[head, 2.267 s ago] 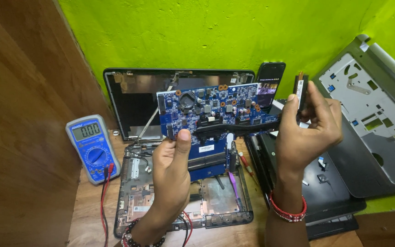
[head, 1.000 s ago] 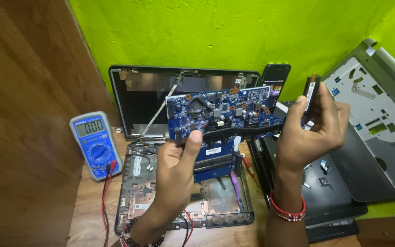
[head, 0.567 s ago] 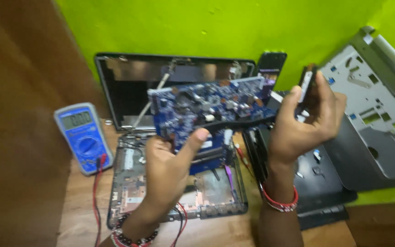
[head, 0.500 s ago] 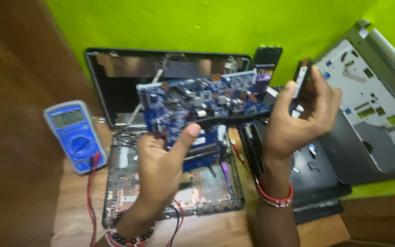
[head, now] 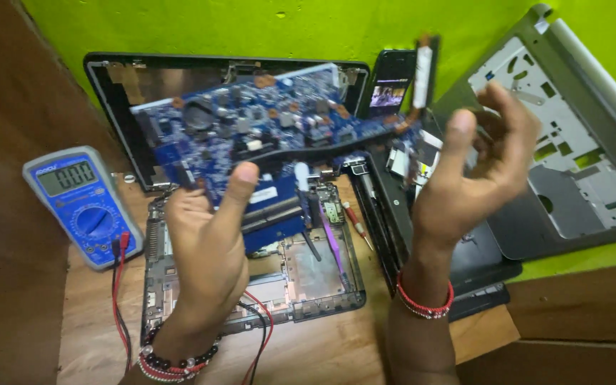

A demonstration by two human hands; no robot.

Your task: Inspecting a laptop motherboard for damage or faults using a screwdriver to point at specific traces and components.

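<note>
1. The left hand (head: 204, 264) has its grip closed on the lower left edge of a blue circuit board (head: 265, 132), thumb pressed flat on the front face, and holds it up above the tabletop.
2. The right hand (head: 475, 167) is open, fingers spread and slightly blurred; its grip is wide and holds nothing, just beside the board's right end.
3. The board is a long, flat, rigid panel, dense with small chips, silver cans and copper-coloured corners. A thin dark strip (head: 423, 71) stands upright at its right end.
4. Under the board lies an open laptop base (head: 322, 271), a black plastic frame with bare metal plates, a purple ribbon and red and black leads across it.
5. Behind it, a black screen shell (head: 119, 100) leans against the wall, and a dark phone (head: 391, 82) stands next to it.
6. Toward the left edge of the tabletop lies a blue multimeter (head: 83, 207) with a grey display and round dial.
7. To the right, a grey laptop cover (head: 572, 142) with cut-out slots leans over a stack of black panels (head: 486, 249), leaving little open room there.
8. The tabletop (head: 322, 349) is brown wood, bare along its near edge; the wall (head: 251, 28) is matt bright green.
</note>
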